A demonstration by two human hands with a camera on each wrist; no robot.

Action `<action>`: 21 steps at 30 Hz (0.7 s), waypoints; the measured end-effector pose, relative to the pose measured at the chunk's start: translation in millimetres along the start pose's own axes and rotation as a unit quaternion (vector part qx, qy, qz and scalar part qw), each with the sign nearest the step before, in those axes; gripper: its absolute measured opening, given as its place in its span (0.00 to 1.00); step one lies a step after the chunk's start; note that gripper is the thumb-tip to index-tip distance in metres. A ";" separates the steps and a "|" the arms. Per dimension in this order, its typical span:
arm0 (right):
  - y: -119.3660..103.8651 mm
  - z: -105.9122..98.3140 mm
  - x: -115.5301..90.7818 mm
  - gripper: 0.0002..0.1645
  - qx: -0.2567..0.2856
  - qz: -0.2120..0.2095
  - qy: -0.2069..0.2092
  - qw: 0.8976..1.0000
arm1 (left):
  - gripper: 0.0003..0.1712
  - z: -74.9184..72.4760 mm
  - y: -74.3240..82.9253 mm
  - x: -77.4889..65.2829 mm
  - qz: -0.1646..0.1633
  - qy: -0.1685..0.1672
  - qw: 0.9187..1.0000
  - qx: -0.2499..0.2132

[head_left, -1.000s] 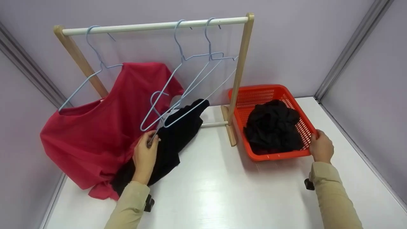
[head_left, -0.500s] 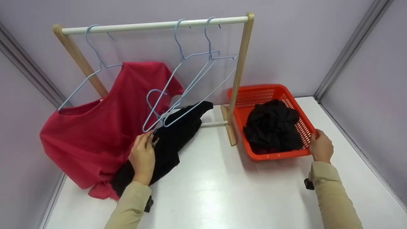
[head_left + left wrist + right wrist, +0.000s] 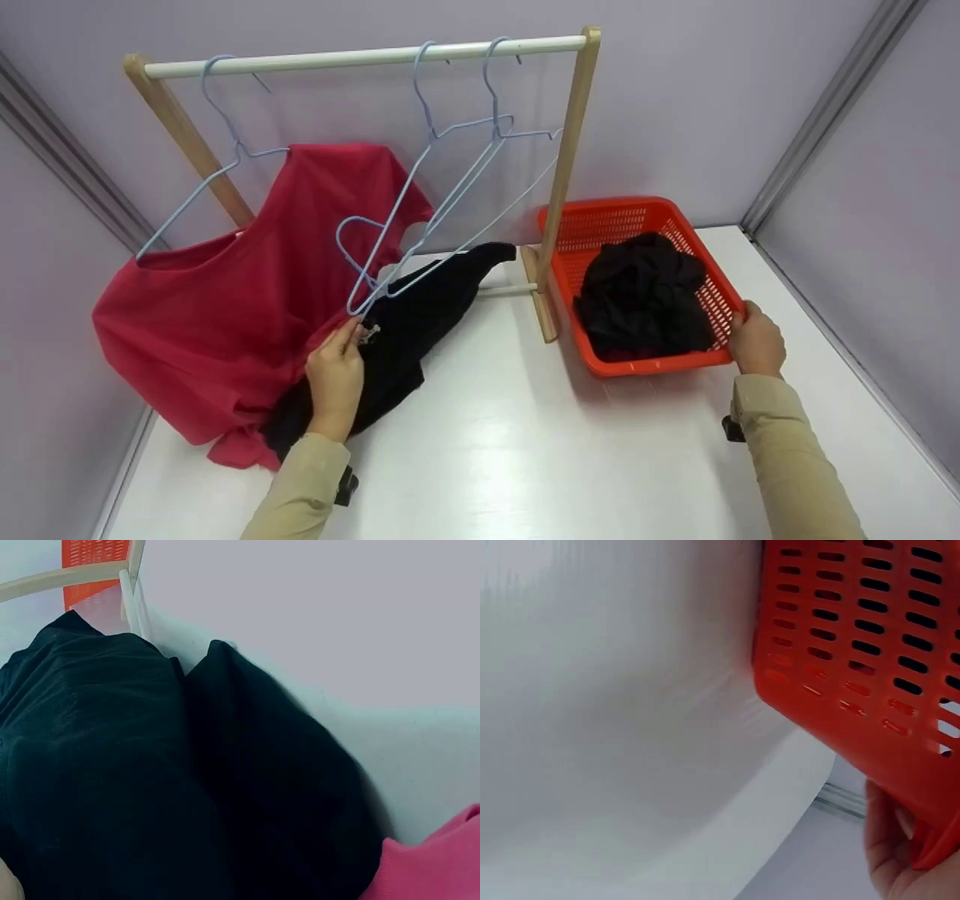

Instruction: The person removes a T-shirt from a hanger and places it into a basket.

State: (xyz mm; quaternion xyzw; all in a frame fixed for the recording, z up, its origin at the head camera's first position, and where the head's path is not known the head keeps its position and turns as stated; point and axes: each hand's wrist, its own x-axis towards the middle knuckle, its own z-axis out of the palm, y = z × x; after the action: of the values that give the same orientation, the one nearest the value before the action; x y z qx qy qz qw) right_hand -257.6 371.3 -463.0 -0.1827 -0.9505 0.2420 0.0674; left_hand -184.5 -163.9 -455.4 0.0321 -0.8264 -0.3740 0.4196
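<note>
My left hand [image 3: 335,379] pinches a light-blue clothes hanger [image 3: 352,259] just below its hook. Black clothing [image 3: 405,330] hangs from this hanger and slants down behind the hand; it fills much of the left wrist view, where only a sliver of hand shows. Two bare hangers on the rail cross in front of the held one. At the right, my right hand [image 3: 757,341] grips the near right corner of a red plastic basket [image 3: 645,367]. A crumpled black cloth [image 3: 645,296] lies in it. In the right wrist view, fingers [image 3: 881,832] curl under the basket rim.
A wooden clothes rack with a white rail [image 3: 322,64] stands at the back. A red shirt [image 3: 247,322] hangs at its left, partly off its hanger [image 3: 187,202], and reaches the white tabletop [image 3: 510,450]. Pale walls enclose the table.
My left hand has shifted slightly, and the held hanger's hook has moved left. The black clothing's far end has moved right. The right hand keeps its grip on the basket.
</note>
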 end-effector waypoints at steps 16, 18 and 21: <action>-127.0 36.2 -36.1 0.20 0.121 -0.326 0.249 0.904 | 0.07 -0.6 0.4 -1.2 0.012 -0.017 1.000 -0.002; -153.3 47.1 -50.4 0.18 0.131 -0.391 0.216 0.885 | 0.07 -0.7 0.5 -1.2 0.012 -0.013 1.000 0.004; -190.0 67.6 -72.4 0.15 0.126 -0.464 0.145 0.865 | 0.07 -0.9 1.3 -1.9 0.011 -0.015 1.000 0.011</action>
State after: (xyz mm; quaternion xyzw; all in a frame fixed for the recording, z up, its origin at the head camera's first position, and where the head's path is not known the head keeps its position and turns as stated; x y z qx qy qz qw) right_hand -265.1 159.3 -432.9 0.2567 -0.8665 0.2712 0.3312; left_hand -182.3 -162.8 -455.5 0.0219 -0.8369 -0.3604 0.4113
